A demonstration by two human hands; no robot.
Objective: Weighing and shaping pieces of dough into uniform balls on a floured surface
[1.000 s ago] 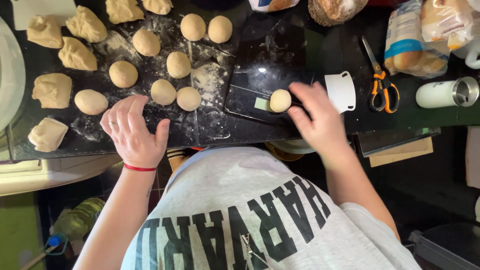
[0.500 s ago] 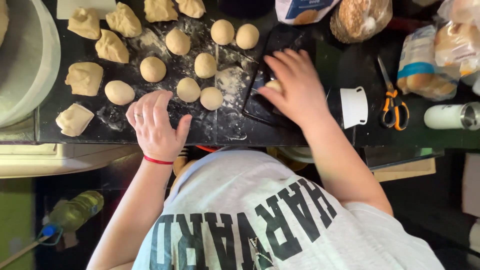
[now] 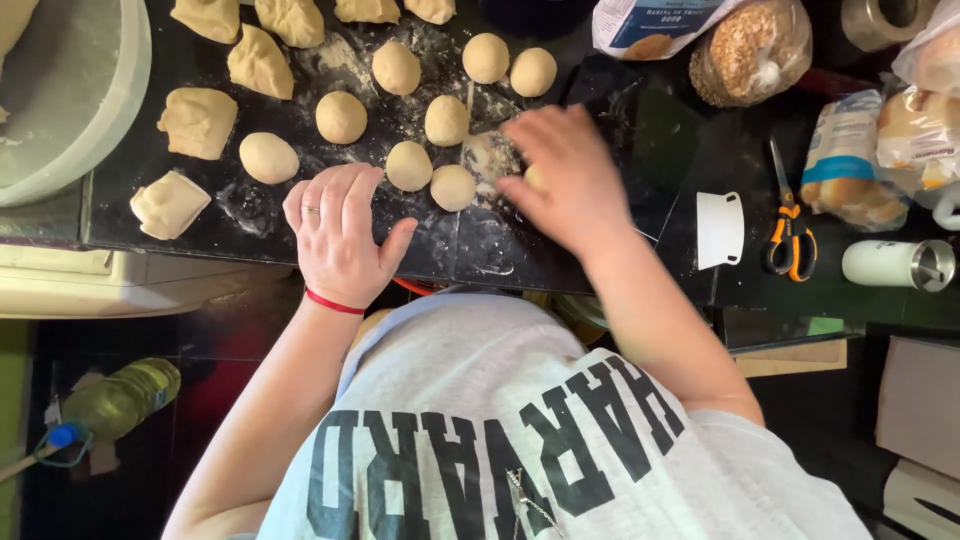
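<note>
My right hand (image 3: 565, 180) cups a dough ball (image 3: 533, 177); my left hand (image 3: 340, 235) lies spread flat. Far right, a clear bag (image 3: 752, 45) holds grain.

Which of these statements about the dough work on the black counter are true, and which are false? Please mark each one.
1. The right hand covers a dough ball on the floured counter. True.
2. The left hand holds the scissors. False: it lies flat on the counter; the orange-handled scissors lie apart, to the right.
3. A white dough scraper lies beside the scissors. True.
4. All dough pieces are rolled round. False: rough unshaped dough pieces lie at the left.
5. The left wrist bears a red band. True.
</note>
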